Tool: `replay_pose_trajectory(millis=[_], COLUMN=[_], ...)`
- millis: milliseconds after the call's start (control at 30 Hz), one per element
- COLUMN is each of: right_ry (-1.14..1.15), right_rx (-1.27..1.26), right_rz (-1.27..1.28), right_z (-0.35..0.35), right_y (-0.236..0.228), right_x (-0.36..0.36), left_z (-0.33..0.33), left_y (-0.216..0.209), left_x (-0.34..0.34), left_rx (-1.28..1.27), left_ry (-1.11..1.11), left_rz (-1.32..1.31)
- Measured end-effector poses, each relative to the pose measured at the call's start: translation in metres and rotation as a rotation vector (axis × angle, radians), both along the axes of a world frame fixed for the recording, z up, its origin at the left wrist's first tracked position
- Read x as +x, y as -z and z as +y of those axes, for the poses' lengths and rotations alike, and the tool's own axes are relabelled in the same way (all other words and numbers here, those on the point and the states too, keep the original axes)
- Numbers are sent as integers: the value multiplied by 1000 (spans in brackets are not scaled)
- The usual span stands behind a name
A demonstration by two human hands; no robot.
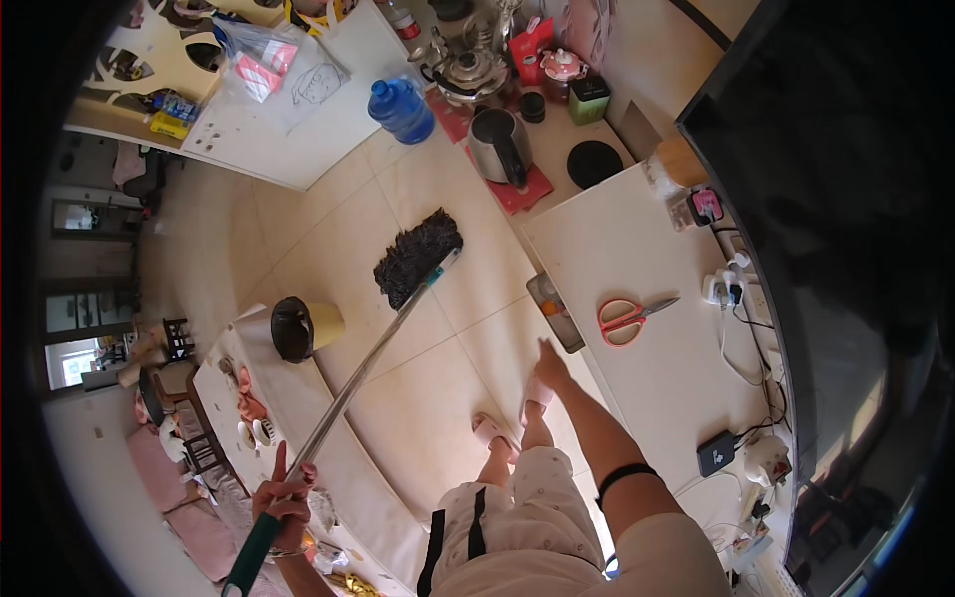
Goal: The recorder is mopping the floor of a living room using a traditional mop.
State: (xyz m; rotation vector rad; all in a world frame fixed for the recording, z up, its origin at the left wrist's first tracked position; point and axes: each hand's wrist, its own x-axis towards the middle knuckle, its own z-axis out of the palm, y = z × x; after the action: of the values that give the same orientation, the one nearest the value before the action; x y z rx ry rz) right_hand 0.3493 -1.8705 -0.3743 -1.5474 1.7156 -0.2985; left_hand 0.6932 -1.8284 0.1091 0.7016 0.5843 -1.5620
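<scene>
My left hand is closed round the metal handle of a mop, just above its green grip, with one finger pointing off the pole. The mop slants away from me across the floor. Its dark, shaggy head lies flat on the tiles. Low beside the white cabinet hangs my right hand, empty, its fingers seen edge-on and stretched out. Their tips are close to the corner of a pulled-out drawer with small things inside; whether they touch it I cannot tell.
A bin with a black liner stands left of the mop. Red-handled scissors lie on the cabinet top, near cables and plugs. Beyond are an electric kettle and a blue water jug. A large dark screen rises at right.
</scene>
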Motion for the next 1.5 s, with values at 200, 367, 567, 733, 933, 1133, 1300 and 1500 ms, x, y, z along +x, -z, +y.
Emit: replay_pose_trajectory(millis=[200, 367, 567, 733, 933, 1133, 1300, 1500], right_ry=[142, 213, 137, 274, -68, -51, -75, 30], right_rx=[302, 237, 303, -36, 295, 73, -141, -322], right_rz=[-153, -28, 84, 295, 459, 479, 422, 472], right_z=[-46, -43, -60, -64, -35, 6, 44, 45], right_y=[-3, -21, -29, -54, -31, -22, -28, -21], right_x=[4, 13, -1, 4, -15, -11, -3, 22], left_z=[-14, -27, -32, -32, -14, 27, 103, 159], left_y=[-8, -13, -8, -10, 4, 11, 21, 26], left_x=[10, 4, 12, 30, 81, 137, 205, 250], left_rx=[-2, 13, 16, -49, -47, -111, -88, -113], left_ry=[-66, -113, -138, -168, -180, -74, -73, 7], left_rz=[-5, -27, -16, -37, -149, -339, -482, -453])
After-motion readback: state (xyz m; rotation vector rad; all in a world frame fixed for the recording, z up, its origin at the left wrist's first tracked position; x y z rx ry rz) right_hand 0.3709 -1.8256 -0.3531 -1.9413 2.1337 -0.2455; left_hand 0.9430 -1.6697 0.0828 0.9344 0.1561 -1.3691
